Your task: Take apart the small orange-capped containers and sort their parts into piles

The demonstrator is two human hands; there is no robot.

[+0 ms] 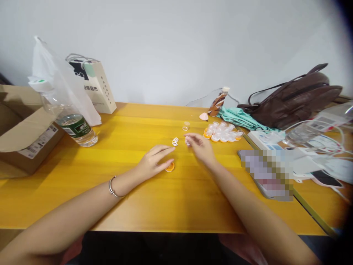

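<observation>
My left hand (154,161) rests low over the table, fingers stretched out and holding nothing I can see. By its thumb lies a round orange disc (171,167) with a pale rim, partly covered by the hand. My right hand (202,148) pinches a small whitish piece (188,141) between thumb and fingers; its kind is too small to tell. Between the two hands sits a small white openwork piece (175,141). Just beyond them stands a little clear plastic cup (186,126). To the right of my right hand is a cluster of clear cups with orange bases (223,132).
A cardboard box (30,147), a large water bottle (78,127) and a paper bag (100,86) stand left. Toward the back right are a pink cone-shaped piece (203,116), a drink bottle (218,102), teal cloth (239,118) and a brown bag (298,99). A phone (261,176) lies right.
</observation>
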